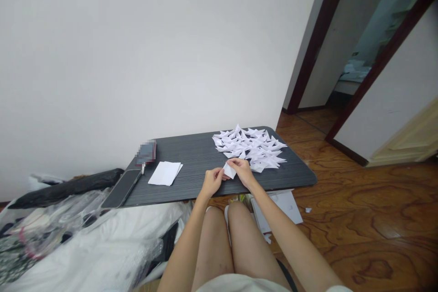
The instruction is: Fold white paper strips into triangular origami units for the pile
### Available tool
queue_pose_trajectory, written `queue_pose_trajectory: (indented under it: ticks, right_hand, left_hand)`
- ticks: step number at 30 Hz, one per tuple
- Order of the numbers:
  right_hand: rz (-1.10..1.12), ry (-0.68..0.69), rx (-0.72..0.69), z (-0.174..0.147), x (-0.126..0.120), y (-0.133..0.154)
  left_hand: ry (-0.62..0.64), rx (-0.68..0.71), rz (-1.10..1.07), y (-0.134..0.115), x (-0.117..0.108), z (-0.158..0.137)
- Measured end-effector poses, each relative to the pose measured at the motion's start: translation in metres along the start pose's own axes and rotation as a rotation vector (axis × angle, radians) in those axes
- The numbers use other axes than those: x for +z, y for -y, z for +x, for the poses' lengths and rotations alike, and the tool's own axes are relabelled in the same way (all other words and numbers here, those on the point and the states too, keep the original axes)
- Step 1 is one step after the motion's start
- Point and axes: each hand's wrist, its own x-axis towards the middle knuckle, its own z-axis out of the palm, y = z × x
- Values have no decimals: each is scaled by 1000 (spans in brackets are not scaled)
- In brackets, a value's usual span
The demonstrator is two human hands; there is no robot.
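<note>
A small piece of folded white paper [229, 171] is held just above the front part of the dark table [191, 155]. My left hand [212, 181] pinches its left edge, and my right hand [241, 170] grips its upper right side. Behind my right hand, a spread of many folded white paper shapes [251, 146] with pointed tips covers the table's right end. Left of my hands lies a stack of flat white sheets [165, 173]. The fine folds of the held paper are too small to make out.
At the table's left end stand a pixelated dark object [146, 153] and a small white item [143, 169] beside a dark flat panel [123, 188]. Plastic-wrapped bundles [68, 210] lie at the left. White boards [280, 210] are under the table's right side. A doorway opens at the right.
</note>
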Motion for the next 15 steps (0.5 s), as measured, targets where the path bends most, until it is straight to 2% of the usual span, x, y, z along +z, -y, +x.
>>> queue_pose_trajectory:
  ticks: [4, 8, 15]
  right_hand:
    - [-32, 1, 1, 0, 0, -1]
    - [-83, 13, 11, -2, 1, -3]
    - [-153, 55, -47, -6, 6, -3]
  left_hand:
    - [32, -27, -46, 0, 1, 0]
    - [13, -54, -92, 2, 0, 1]
    - [-86, -52, 68, 4, -2, 2]
